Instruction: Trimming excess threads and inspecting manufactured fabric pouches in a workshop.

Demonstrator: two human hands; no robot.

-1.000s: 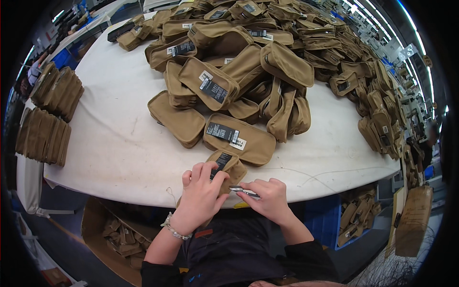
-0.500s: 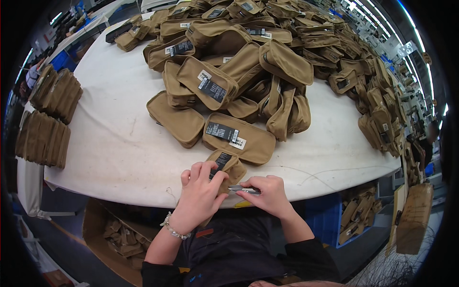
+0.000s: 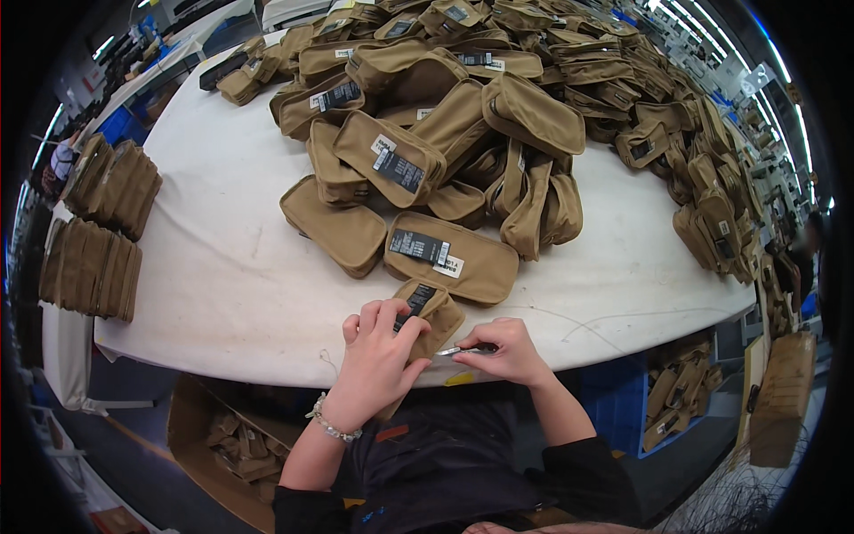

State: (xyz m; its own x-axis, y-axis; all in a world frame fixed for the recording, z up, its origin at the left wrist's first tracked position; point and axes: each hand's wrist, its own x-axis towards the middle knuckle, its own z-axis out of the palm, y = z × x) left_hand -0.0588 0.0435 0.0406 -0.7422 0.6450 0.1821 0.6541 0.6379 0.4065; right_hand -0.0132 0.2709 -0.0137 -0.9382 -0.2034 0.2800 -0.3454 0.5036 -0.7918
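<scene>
- The left hand (image 3: 378, 365), at the lower centre of the frame, has its grip closed over a small brown pouch (image 3: 441, 322), fingers curled beside a black label (image 3: 419, 299).
- The right hand (image 3: 510, 351) has its grip pinched round a small metal tool (image 3: 455, 351); the tip sits just beside the pouch's lower right edge, and whether it touches cannot be told.
- That pouch lies at the near edge of the white-covered desk (image 3: 213, 276), just below a larger pouch (image 3: 487, 274).
- Work on this one appears under way, not yet finished.
- A heap of similar pouches (image 3: 525, 111) fills the upper centre; which are done and which are left does not show.
- More stand in stacks (image 3: 91, 267) at left, and others lie in a carton (image 3: 189, 432) and a blue bin (image 3: 614, 396) below.
</scene>
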